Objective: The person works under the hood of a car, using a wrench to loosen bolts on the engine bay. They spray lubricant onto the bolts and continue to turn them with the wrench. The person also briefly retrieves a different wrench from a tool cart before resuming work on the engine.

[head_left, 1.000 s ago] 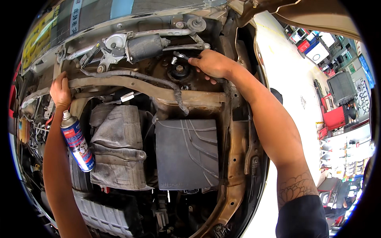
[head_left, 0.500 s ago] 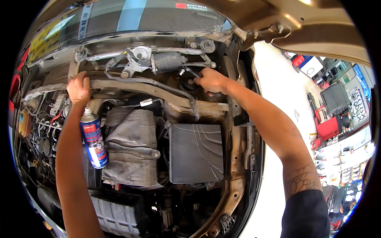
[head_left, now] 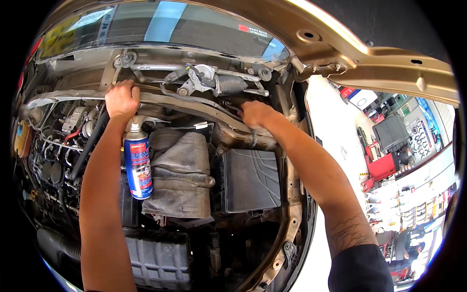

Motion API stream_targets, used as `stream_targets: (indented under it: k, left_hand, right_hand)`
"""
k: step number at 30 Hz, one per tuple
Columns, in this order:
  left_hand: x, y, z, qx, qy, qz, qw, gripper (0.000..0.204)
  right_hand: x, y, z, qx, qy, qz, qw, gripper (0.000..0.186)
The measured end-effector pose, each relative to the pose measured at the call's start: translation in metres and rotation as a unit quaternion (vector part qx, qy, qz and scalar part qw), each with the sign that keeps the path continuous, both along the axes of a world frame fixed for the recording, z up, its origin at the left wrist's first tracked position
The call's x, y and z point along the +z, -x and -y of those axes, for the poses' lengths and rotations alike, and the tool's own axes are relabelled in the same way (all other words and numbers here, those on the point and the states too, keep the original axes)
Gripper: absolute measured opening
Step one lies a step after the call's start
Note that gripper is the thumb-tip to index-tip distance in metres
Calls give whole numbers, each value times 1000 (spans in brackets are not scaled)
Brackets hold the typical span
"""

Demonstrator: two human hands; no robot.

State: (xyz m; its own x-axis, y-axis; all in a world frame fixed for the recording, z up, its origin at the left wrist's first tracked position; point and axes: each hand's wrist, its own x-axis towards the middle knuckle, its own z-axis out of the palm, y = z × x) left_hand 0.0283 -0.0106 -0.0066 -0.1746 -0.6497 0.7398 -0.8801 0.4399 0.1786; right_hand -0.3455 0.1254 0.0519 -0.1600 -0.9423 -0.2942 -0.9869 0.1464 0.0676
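Observation:
My left hand (head_left: 122, 101) grips the metal cross rail (head_left: 158, 99) below the windshield, fingers curled over its upper edge. My right hand (head_left: 255, 113) is closed on a ratchet with a socket (head_left: 227, 104), down beside the strut mount at the right end of the rail; the tool is mostly hidden in shadow and behind my fingers. Above them sits the wiper motor linkage (head_left: 202, 77). A blue spray can with a white top (head_left: 138, 165) rests just right of my left forearm, against a worn grey padded cover (head_left: 180, 170).
Around them are the engine (head_left: 63, 141), a black fuse box (head_left: 248, 180) and a ribbed grey housing (head_left: 158, 258). The raised hood (head_left: 379, 68) overhangs at upper right. Beyond the fender lie a white floor (head_left: 331, 136), red carts (head_left: 382, 168) and tools.
The view has shifted, showing more hood and windshield, with the engine bay appearing smaller. My left hand stays on the rail; my right hand stays low by the strut mount with the ratchet.

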Motion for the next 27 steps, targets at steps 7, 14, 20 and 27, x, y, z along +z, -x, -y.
stream_targets:
  k: [7,14,20,27]
  left_hand:
    - [0,0,1,-11,7,-3,1000,25]
    - [1,3,0,-2,-6,-2,1000,25]
    - [-1,2,3,-15,3,3,1000,25]
    - [-2,3,5,-8,9,0,1000,26]
  right_hand:
    - [4,18,4,-67,59,125,988,45]
    - [2,41,-5,-177,33,386,905,41]
    - [-5,31,-7,-147,77,277,947,51]
    - [-16,27,-7,-33,167,90,981,52]
